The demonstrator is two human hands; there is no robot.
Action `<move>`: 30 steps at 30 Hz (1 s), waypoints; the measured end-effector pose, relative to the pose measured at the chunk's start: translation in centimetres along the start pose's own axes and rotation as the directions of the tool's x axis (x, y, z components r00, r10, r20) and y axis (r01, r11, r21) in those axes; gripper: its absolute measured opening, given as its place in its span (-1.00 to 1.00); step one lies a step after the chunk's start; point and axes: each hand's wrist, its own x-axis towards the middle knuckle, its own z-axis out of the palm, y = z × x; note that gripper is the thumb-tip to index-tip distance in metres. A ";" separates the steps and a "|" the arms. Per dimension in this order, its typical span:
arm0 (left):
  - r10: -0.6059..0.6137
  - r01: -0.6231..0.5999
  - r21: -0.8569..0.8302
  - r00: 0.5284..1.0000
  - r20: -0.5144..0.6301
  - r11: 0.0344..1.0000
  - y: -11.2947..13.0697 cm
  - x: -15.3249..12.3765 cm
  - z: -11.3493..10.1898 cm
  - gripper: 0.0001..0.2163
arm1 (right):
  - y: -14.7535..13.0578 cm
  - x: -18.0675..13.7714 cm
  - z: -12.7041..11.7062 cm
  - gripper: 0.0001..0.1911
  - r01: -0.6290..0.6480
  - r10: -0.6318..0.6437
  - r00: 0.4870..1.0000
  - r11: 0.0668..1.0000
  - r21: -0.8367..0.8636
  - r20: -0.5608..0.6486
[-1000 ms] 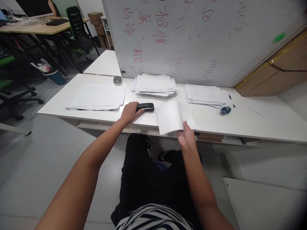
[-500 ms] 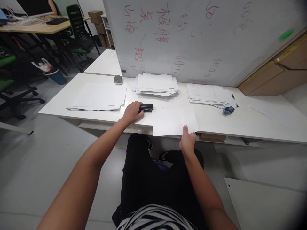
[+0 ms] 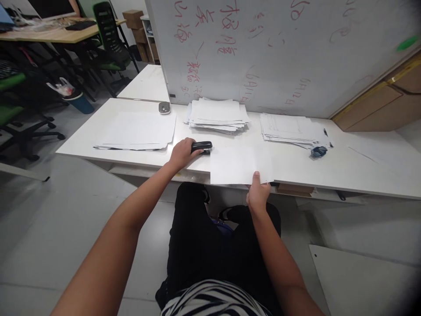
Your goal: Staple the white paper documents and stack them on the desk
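My left hand (image 3: 181,153) is closed over the near end of a black stapler (image 3: 202,146) that lies on the white table (image 3: 345,169). My right hand (image 3: 258,194) pinches the front edge of a few white sheets (image 3: 240,164), thumb on top. The sheets lie flat at the table's front edge, just right of the stapler.
A spread of paper (image 3: 138,130) lies at the left, a thick pile (image 3: 218,115) in the middle back, another pile (image 3: 291,129) to the right. A small blue object (image 3: 318,151) and a grey round object (image 3: 164,107) sit on the table. A whiteboard (image 3: 263,48) stands behind. Office chairs stand far left.
The sheets in my right hand were curled up and tilted a second ago; they now lie flat and squared at the table edge. My left hand stays on the stapler.
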 end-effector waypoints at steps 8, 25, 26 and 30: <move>0.000 0.000 0.002 1.000 0.010 1.000 0.0 0.1 0.0 -0.60 | -0.7 -0.8 0.9 -0.40 -0.110 0.102 0.989 0.991 0.074 0.106; 0.119 -0.118 0.021 0.990 -0.080 0.993 0.2 -0.5 -0.7 -0.55 | 0.1 -1.6 1.4 -0.41 -0.034 0.054 0.959 0.997 -0.076 0.280; 0.116 -0.115 0.017 0.990 -0.081 0.993 0.2 -0.6 -0.7 -0.54 | 0.0 -1.4 1.4 -0.41 -0.038 0.058 0.954 0.996 -0.075 0.293; 0.098 -0.096 0.033 0.991 -0.092 0.995 0.4 -0.9 -0.7 -0.55 | -0.2 -0.7 1.2 -0.42 -0.063 0.081 0.934 0.996 -0.062 0.349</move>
